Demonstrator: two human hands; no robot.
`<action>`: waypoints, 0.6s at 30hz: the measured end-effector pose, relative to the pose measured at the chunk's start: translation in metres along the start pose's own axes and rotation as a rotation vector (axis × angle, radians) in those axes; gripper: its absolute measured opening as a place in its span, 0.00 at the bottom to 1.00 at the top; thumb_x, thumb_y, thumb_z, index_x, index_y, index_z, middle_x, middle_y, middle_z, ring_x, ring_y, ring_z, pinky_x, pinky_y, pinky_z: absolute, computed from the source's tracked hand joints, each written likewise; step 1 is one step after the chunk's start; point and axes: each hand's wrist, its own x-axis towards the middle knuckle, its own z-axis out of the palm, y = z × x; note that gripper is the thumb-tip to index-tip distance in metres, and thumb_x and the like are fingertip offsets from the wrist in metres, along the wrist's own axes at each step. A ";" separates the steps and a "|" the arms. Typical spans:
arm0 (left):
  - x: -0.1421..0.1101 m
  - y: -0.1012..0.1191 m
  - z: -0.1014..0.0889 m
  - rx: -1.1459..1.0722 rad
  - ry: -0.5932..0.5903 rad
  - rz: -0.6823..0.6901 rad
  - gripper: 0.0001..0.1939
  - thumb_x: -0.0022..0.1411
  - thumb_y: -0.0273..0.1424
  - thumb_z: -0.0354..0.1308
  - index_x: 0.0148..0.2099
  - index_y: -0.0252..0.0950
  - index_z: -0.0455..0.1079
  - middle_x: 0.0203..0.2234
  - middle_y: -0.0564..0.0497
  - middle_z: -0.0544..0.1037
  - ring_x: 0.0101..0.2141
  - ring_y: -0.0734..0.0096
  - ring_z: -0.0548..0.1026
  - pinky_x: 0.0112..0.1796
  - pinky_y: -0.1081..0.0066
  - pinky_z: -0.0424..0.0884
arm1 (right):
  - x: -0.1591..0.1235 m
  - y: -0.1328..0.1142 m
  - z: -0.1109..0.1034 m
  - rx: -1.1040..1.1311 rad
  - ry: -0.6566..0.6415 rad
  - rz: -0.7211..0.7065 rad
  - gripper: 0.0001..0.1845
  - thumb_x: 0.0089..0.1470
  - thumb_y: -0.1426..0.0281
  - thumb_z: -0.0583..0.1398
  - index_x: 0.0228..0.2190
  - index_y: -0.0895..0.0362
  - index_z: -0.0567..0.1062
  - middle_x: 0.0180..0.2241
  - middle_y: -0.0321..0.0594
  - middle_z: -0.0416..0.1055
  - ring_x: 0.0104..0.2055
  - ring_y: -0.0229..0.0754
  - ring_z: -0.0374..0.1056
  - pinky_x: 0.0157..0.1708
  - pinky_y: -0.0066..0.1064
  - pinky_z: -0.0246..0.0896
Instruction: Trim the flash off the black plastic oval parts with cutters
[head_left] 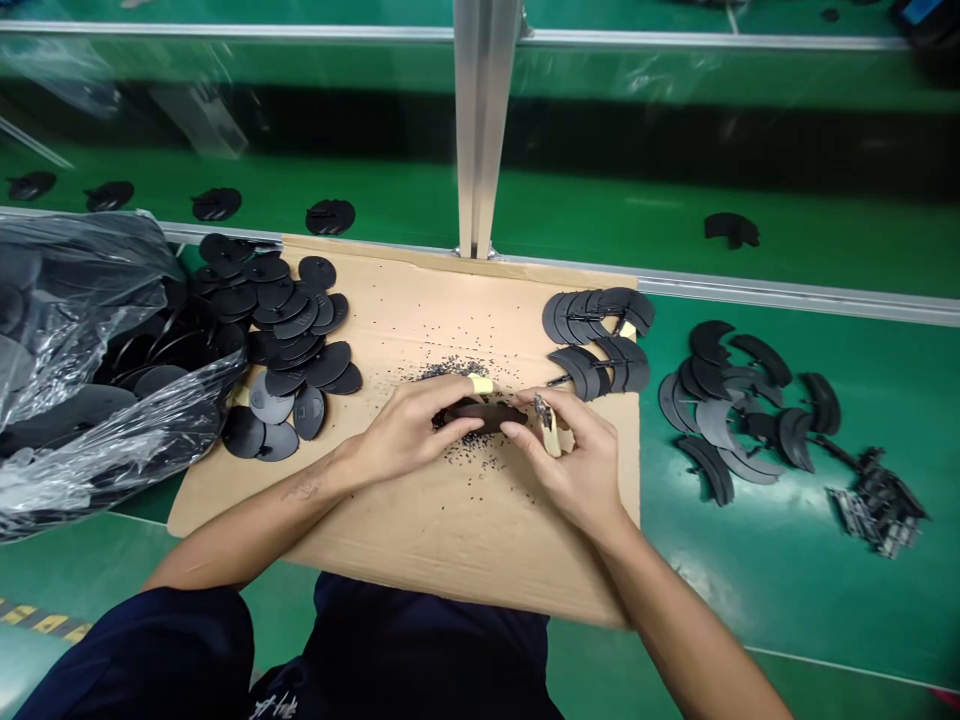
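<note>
My left hand (412,425) is closed on a dark, thin plastic disc (487,415), fingers behind it and thumb in front. The disc is tilted and seen nearly edge-on. Pale yellow tape wraps a fingertip of that hand. At the disc's right end, my right hand (581,460) touches it with the fingertips. Tucked in that palm is a small metal tool with pale wrapped handles, apparently nippers (547,425); its jaws are partly hidden. Beneath both hands, small black plastic clippings (472,455) lie scattered on a cardboard sheet (420,530).
Overlapping black discs (292,310) lie on the left, beside a clear plastic bag (82,400) full of discs. Curved black pieces (600,340) form rows at right; more curved pieces (720,400) and small dark parts (881,500) lie beyond. A metal post (480,130) stands behind.
</note>
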 end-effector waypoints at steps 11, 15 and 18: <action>-0.002 0.005 0.003 -0.138 0.135 0.056 0.13 0.64 0.34 0.65 0.49 0.35 0.75 0.38 0.46 0.82 0.39 0.69 0.79 0.40 0.68 0.77 | -0.004 0.002 0.005 0.044 -0.006 -0.117 0.03 0.58 0.71 0.64 0.36 0.52 0.76 0.34 0.38 0.78 0.35 0.42 0.74 0.36 0.36 0.71; -0.002 0.008 0.001 -0.112 0.142 0.091 0.13 0.66 0.32 0.63 0.53 0.39 0.74 0.40 0.47 0.83 0.39 0.68 0.79 0.40 0.66 0.76 | -0.007 0.003 0.008 0.081 -0.003 -0.140 0.05 0.57 0.73 0.64 0.37 0.51 0.76 0.35 0.38 0.78 0.36 0.43 0.75 0.37 0.38 0.72; -0.002 0.009 0.000 -0.095 0.189 0.157 0.13 0.65 0.31 0.65 0.52 0.40 0.75 0.35 0.50 0.83 0.34 0.71 0.78 0.37 0.68 0.76 | -0.008 0.004 0.009 0.120 -0.025 -0.149 0.08 0.56 0.75 0.64 0.38 0.51 0.76 0.36 0.38 0.79 0.37 0.42 0.75 0.38 0.37 0.73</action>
